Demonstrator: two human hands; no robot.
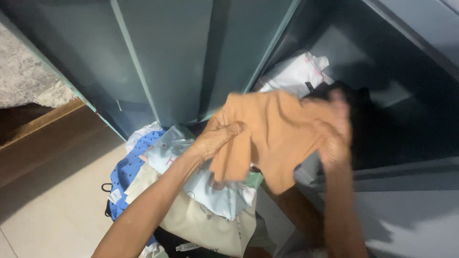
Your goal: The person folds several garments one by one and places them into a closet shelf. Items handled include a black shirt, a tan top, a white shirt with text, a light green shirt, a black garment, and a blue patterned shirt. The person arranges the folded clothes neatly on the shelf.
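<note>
Both my hands hold up a tan-orange garment [272, 136] in front of an open grey metal cupboard. My left hand [217, 136] grips its left edge, with cloth bunched in the fingers. My right hand [334, 129] grips its right side and is motion-blurred. The garment hangs above a pile of clothes on the floor. A light blue printed cloth [210, 188] lies draped under my left forearm.
A pile of clothes lies on the tiled floor: a blue patterned piece [125, 174], a beige piece [201, 224], a dark one below. Inside the cupboard shelf [406, 165] sit a white garment [296, 74] and a dark one. The cupboard door [167, 57] stands behind.
</note>
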